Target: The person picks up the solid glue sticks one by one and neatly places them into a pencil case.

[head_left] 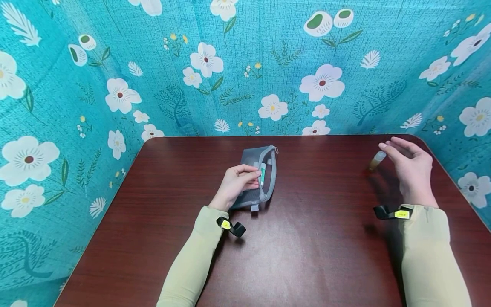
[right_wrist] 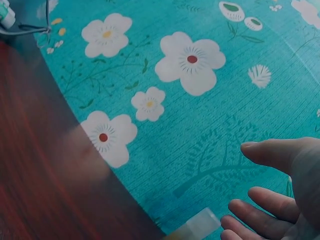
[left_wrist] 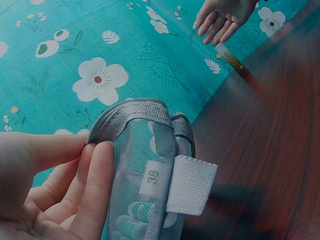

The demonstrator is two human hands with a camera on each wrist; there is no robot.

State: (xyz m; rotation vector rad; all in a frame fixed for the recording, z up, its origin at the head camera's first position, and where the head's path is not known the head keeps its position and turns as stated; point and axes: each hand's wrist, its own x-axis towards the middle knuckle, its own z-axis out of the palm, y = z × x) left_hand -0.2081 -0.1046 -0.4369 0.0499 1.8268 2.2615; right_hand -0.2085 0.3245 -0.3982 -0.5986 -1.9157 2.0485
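Note:
My left hand (head_left: 241,182) pinches the zip edge of a grey mesh pouch (head_left: 253,153) between thumb and fingers, near the table's middle. The pouch's mouth gapes to the right, and green-and-white items (left_wrist: 142,212) show inside; their kind is unclear. A white tag (left_wrist: 152,178) marked 38 is visible through the mesh. At the far right a small slim vial (head_left: 377,160) with a frosted cap and amber-brown body stands upright on the table. Beside its cap is my right hand (head_left: 412,168), thumb and fingers apart and nothing held. In the right wrist view the vial's cap (right_wrist: 202,222) lies close to the fingertips.
A dark red-brown wooden table (head_left: 307,238) spreads beneath both hands. Behind it and along its sides hangs a teal cloth (head_left: 238,115) with white flowers. A black strap mount (head_left: 232,226) sits on the left wrist, another mount (head_left: 391,212) on the right.

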